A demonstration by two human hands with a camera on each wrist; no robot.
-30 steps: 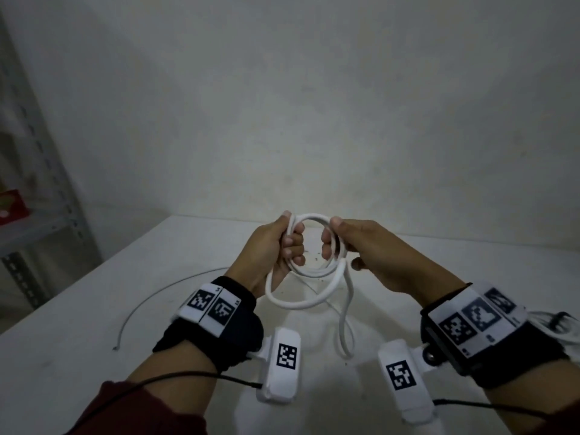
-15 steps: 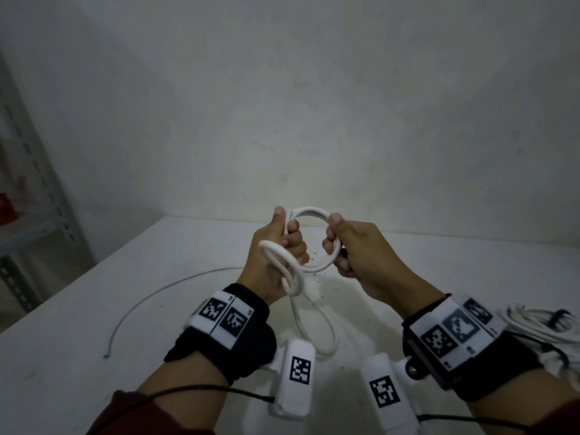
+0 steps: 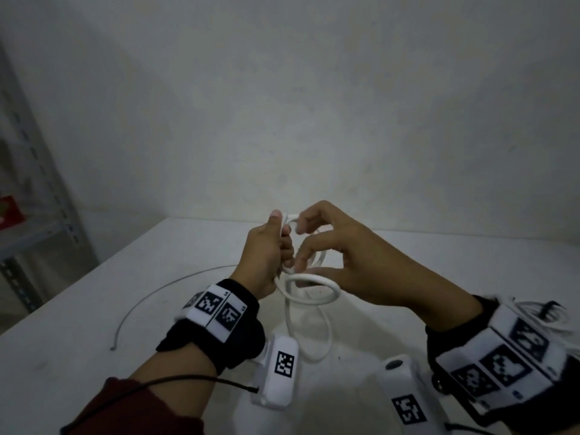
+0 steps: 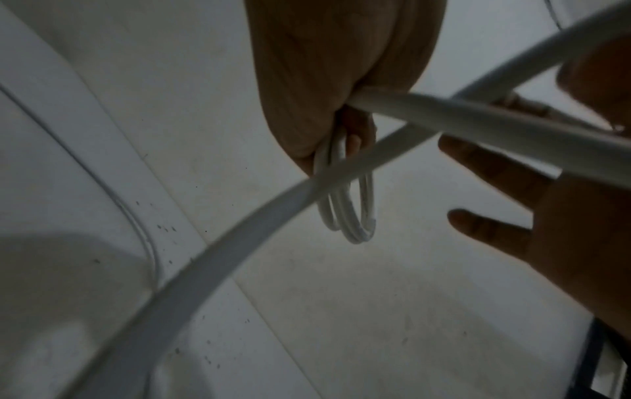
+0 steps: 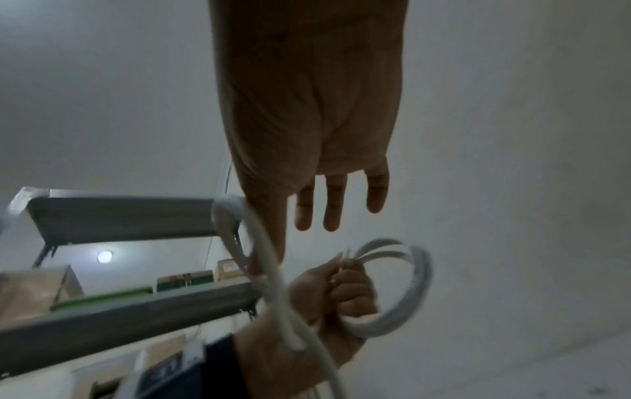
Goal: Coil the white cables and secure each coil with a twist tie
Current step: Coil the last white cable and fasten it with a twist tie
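Note:
My left hand [image 3: 277, 246] grips a small coil of the white cable [image 3: 314, 301] in its fist, above the white table [image 3: 94, 340]. The coil's loops [image 4: 355, 216] stick out past the fist in the left wrist view. My right hand [image 3: 306, 249] is right beside it, thumb and forefinger pinching a loose strand [image 4: 239, 243] that forms a fresh loop under the hands. Its other fingers [image 5: 333, 205] are stretched out straight. The rest of the cable hangs down to the table. A thin grey wire [image 3: 150, 296] lies curved on the table to the left.
Another bundle of white cable [image 3: 533, 312] with a dark tie lies at the table's right edge, behind my right wrist. A metal shelf rack [image 3: 31, 240] stands to the left, with a red object [image 3: 9, 211] on it. A bare wall rises behind the table.
My right hand has let go of the coil's right side, spread its fingers and brought a new loop of the loose strand across toward the left fist. The left hand kept its grip.

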